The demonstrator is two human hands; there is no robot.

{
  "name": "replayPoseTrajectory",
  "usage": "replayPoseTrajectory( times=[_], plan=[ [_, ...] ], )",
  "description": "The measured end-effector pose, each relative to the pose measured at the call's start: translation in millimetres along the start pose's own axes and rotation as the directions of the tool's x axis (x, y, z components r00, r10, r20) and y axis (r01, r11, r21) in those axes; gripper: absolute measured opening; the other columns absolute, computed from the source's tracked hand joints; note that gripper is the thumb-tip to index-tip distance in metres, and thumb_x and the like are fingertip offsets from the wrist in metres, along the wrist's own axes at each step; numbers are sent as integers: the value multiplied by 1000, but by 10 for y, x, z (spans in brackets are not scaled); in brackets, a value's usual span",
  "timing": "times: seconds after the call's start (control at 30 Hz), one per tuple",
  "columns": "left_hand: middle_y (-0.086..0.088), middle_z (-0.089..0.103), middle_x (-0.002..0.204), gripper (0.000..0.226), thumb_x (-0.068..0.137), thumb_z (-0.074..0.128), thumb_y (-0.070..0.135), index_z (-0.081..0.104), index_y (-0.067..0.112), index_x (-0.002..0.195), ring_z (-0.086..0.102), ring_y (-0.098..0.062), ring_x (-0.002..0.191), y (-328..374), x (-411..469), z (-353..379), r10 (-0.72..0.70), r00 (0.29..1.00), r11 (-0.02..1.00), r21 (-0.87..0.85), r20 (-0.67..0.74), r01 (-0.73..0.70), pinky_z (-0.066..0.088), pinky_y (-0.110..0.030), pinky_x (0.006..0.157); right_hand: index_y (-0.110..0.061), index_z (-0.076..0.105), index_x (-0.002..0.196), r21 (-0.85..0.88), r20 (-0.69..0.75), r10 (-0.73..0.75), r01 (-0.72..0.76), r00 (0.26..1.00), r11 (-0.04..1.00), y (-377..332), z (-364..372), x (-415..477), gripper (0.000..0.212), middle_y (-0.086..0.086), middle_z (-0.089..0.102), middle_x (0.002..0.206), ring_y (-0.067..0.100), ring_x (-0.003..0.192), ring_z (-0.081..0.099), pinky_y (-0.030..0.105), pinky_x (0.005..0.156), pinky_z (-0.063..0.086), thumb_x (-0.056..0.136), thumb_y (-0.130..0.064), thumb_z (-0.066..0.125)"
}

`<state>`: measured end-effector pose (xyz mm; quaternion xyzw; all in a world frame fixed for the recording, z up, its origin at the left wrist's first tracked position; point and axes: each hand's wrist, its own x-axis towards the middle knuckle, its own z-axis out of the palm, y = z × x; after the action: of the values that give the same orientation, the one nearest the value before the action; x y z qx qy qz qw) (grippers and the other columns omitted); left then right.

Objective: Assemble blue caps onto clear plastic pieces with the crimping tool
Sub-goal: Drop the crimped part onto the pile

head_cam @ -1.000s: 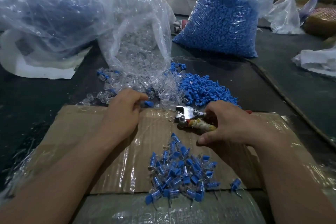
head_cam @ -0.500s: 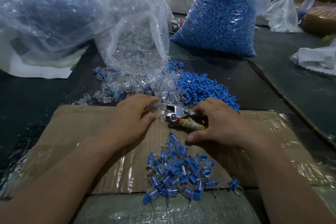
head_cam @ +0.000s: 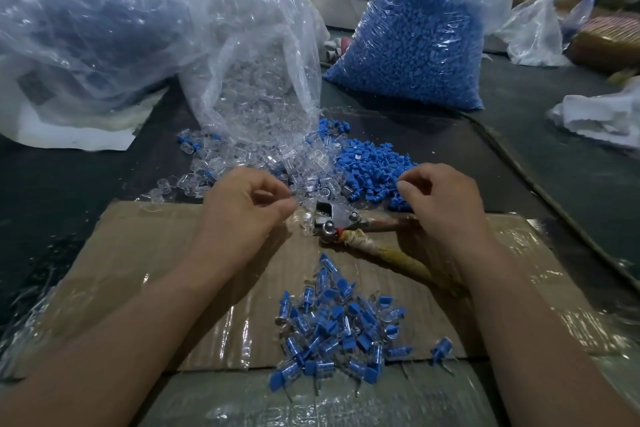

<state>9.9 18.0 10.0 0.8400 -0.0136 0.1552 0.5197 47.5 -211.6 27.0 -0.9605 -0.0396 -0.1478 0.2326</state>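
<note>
I am looking down on a dark table [head_cam: 519, 156] crowded with plastic bags. The biggest bag [head_cam: 86, 28] slumps at the far left, cloudy, with something blue inside that I cannot make out. Right of centre stands a bag of blue caps [head_cam: 412, 45], packed full. Between the two, a bag of clear pieces [head_cam: 256, 80] lies open toward me, its contents spilling onto the table.

A taped cardboard sheet [head_cam: 138, 270] covers the near part of the table under both forearms. At its far edge the loose clear pieces [head_cam: 242, 163] spread to the left and a heap of loose blue caps [head_cam: 370, 163] sits just beside them on the right, the two piles touching.

On the near part of the cardboard lies a pile of finished pieces [head_cam: 336, 326], clear bodies with blue caps on. One stray finished piece [head_cam: 441, 350] lies a little apart to the right.

The crimping tool [head_cam: 337, 218] lies flat on the cardboard between the hands, metal head to the left, wrapped handles running right, partly under the right wrist. Neither hand holds it.

The left hand [head_cam: 242, 215] hovers at the edge of the clear pieces, fingers curled, thumb and forefinger drawn together. I cannot tell whether they pinch anything. The right hand [head_cam: 443, 198] hangs over the blue caps, fingers curled under. What it grips, if anything, is hidden from me.
</note>
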Motion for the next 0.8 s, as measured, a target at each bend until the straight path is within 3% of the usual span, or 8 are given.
replayPoseTrajectory(
  times=[0.07,0.3,0.5,0.6,0.67,0.73,0.8],
  plan=[
    [4,58,88,19,72,75,9,64,23,66,61,-5,78,52,-45,17,-42,999,995,-90,23,44,54,-28,74,-18,69,96,0,7,-1,1,1000,1000,12,27,23,12,-8,55,85,8,79,49,24,72,36,87,-22,61],
    [10,65,59,24,76,69,4,67,27,67,56,1,53,122,-116,5,-66,996,966,-247,61,79,48,-12,53,-21,62,117,-158,228,-28,65,973,985,-52,195,102,31,-3,44,97,14,96,43,25,79,32,88,-31,58],
    [4,66,57,24,77,66,-2,66,21,70,60,-7,51,130,-110,12,-161,981,921,-340,108,189,49,-14,50,-20,68,98,-138,230,-20,53,973,989,-34,191,122,15,-4,41,90,12,89,39,26,74,31,86,-28,61],
    [7,67,60,26,79,64,-1,66,25,79,62,-6,54,143,-111,26,-181,975,910,-354,126,215,50,-14,54,-20,65,94,-125,201,-83,110,976,986,-43,201,110,11,-5,46,91,12,90,42,24,77,33,87,-26,60],
    [6,68,62,25,79,63,-1,66,24,80,62,-6,55,161,-118,19,-176,974,907,-360,143,217,51,-14,55,-21,61,88,-19,110,-119,122,987,992,-74,157,75,2,-9,49,85,6,81,46,18,71,34,87,-21,60],
    [2,68,64,22,79,62,-2,66,20,79,63,-6,56,187,-131,12,-170,973,902,-374,154,217,52,-15,55,-23,59,81,215,23,-99,92,995,972,-141,76,7,10,-13,55,77,2,71,52,13,63,41,84,-16,64],
    [1,68,65,20,78,62,-2,65,18,77,64,-7,57,211,-145,9,-172,974,897,-386,148,217,53,-16,57,-29,62,74,452,1,-79,70,997,889,-245,-18,-92,18,-14,62,70,-1,66,58,10,63,46,78,-13,70]
  ],
)
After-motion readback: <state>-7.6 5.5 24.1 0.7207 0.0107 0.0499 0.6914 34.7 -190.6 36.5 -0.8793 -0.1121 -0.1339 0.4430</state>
